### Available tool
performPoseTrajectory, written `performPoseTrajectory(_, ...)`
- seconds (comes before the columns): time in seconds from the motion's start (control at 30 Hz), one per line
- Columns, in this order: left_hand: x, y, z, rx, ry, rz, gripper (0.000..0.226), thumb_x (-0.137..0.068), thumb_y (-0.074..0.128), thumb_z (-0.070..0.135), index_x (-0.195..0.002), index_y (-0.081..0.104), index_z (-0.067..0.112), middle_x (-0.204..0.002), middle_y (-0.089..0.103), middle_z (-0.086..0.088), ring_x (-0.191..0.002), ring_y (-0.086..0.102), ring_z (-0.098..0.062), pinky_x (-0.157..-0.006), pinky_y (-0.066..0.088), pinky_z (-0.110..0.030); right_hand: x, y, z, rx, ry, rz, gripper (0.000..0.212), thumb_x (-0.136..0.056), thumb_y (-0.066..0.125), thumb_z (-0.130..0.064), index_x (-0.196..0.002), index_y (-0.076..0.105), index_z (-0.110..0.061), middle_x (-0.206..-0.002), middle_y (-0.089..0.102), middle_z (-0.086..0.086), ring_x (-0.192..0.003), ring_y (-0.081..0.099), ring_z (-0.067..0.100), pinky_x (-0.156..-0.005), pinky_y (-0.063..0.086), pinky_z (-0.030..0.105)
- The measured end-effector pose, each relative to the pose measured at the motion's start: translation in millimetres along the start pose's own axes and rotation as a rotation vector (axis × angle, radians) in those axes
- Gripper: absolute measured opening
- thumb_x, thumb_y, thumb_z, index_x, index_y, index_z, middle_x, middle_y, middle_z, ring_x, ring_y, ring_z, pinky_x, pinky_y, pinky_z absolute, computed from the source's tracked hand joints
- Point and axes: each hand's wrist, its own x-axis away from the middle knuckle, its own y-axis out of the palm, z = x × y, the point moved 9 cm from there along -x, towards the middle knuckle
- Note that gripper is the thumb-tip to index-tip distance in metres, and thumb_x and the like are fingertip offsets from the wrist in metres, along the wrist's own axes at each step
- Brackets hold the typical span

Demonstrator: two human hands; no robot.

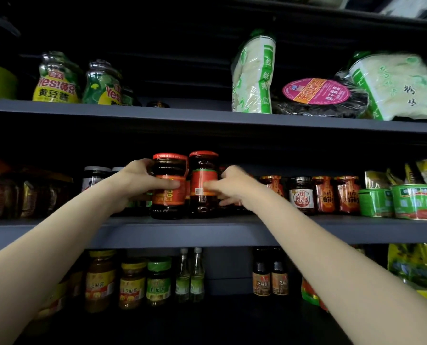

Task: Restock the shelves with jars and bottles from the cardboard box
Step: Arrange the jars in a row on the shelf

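Two dark sauce jars with red lids and orange labels stand side by side at the front of the middle shelf (207, 230). My left hand (138, 180) grips the left jar (169, 195), thumb across its label. My right hand (232, 185) holds the right jar (203, 175), thumb on the label and fingers behind it. The cardboard box is out of view.
Chilli jars (302, 195) and green cans (416, 201) fill the middle shelf to the right; dark packets and white-lidded jars (93, 176) sit to the left. The upper shelf holds soybean paste bottles (55, 78) and noodle bags (254, 75). The lower shelf carries jars and bottles (133, 282).
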Motion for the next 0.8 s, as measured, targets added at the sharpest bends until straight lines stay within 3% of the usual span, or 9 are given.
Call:
performPoseTrajectory(0.07, 7, 1, 7, 0.030, 0.047, -0.046, 0.099, -0.053, 0.081, 0.026, -0.140, 0.035, 0.013, -0.119, 0.059, -0.007, -0.108, 0.059, -0.023, -0.097, 0.047, -0.041, 13, -33, -6, -0.099, -0.075, 0.151, 0.035, -0.091, 0.058, -0.023, -0.119, 0.054, -0.002, -0.105, 0.064, 0.015, -0.090, 0.065, 0.022, -0.084, 0.056, 0.037)
performPoseTrajectory(0.1, 11, 4, 13, 0.062, 0.080, -0.075, 0.094, -0.055, 0.079, 0.024, -0.138, 0.036, 0.015, -0.118, 0.060, -0.006, -0.106, 0.060, -0.022, -0.095, 0.049, -0.039, 19, -39, -9, -0.182, -0.099, 0.101, 0.031, -0.092, 0.056, -0.022, -0.118, 0.055, -0.005, -0.108, 0.064, 0.016, -0.094, 0.065, 0.021, -0.087, 0.055, 0.038)
performPoseTrajectory(0.23, 20, 41, 46, 0.228, 0.184, -0.224, 0.056, -0.069, 0.072, 0.012, -0.115, 0.042, 0.027, -0.100, 0.068, -0.002, -0.086, 0.070, -0.010, -0.073, 0.057, -0.022, 47, -15, -20, -0.261, -0.173, -0.353, 0.036, -0.087, 0.063, -0.015, -0.121, 0.052, -0.015, -0.115, 0.064, 0.005, -0.110, 0.061, 0.018, -0.097, 0.048, 0.032)
performPoseTrajectory(0.33, 15, 79, 64, 0.219, 0.193, -0.269, 0.047, -0.073, 0.073, 0.011, -0.114, 0.051, 0.018, -0.104, 0.068, -0.008, -0.090, 0.070, -0.017, -0.078, 0.058, -0.028, 41, -25, -10, -0.195, -0.170, -0.226, 0.054, -0.073, 0.077, -0.009, -0.121, 0.053, -0.015, -0.113, 0.066, 0.004, -0.107, 0.063, 0.017, -0.100, 0.047, 0.034)
performPoseTrajectory(0.43, 4, 91, 78, -0.109, 0.275, -0.149, 0.043, -0.077, 0.073, 0.028, -0.114, 0.058, 0.011, -0.106, 0.066, -0.004, -0.099, 0.063, -0.018, -0.089, 0.051, -0.031, 37, -47, 12, -0.258, -0.095, -0.126, 0.043, -0.067, 0.079, -0.002, -0.103, 0.061, -0.017, -0.101, 0.070, 0.003, -0.099, 0.065, 0.017, -0.094, 0.049, 0.032)
performPoseTrajectory(0.53, -9, 71, 68, -0.413, 0.241, -0.049, 0.044, -0.082, 0.063, 0.045, -0.107, 0.061, 0.009, -0.098, 0.061, -0.002, -0.090, 0.056, -0.015, -0.077, 0.045, -0.026, 36, -66, 33, -0.230, -0.012, -0.088, 0.036, -0.069, 0.076, 0.003, -0.092, 0.059, -0.018, -0.097, 0.067, 0.002, -0.089, 0.061, 0.011, -0.078, 0.044, 0.024)
performPoseTrajectory(0.6, -17, 63, 37, -0.455, 0.078, -0.111, 0.038, -0.083, 0.062, 0.044, -0.098, 0.058, 0.010, -0.087, 0.058, -0.004, -0.076, 0.054, -0.015, -0.065, 0.043, -0.024, 31, -78, 48, -0.225, 0.065, -0.048, 0.034, -0.069, 0.076, 0.003, -0.091, 0.058, -0.016, -0.097, 0.066, 0.005, -0.090, 0.060, 0.015, -0.081, 0.044, 0.028)
performPoseTrajectory(0.67, -19, 67, 14, -0.436, -0.037, -0.154, 0.047, -0.079, 0.066, 0.044, -0.107, 0.051, 0.009, -0.099, 0.058, -0.008, -0.084, 0.057, -0.018, -0.068, 0.046, -0.028, 26, -84, 61, -0.216, 0.134, -0.021, 0.038, -0.067, 0.077, 0.002, -0.096, 0.058, -0.013, -0.101, 0.067, 0.007, -0.100, 0.060, 0.021, -0.092, 0.043, 0.035)
performPoseTrajectory(0.8, -31, 85, 7, -0.593, -0.040, -0.074, 0.095, -0.074, 0.067, 0.055, -0.137, 0.026, -0.002, -0.136, 0.041, -0.015, -0.123, 0.048, -0.029, -0.098, 0.047, -0.037, 19, -75, 75, -0.187, 0.211, -0.065, 0.050, -0.067, 0.077, 0.003, -0.109, 0.056, -0.011, -0.110, 0.064, 0.007, -0.111, 0.054, 0.022, -0.106, 0.032, 0.041)
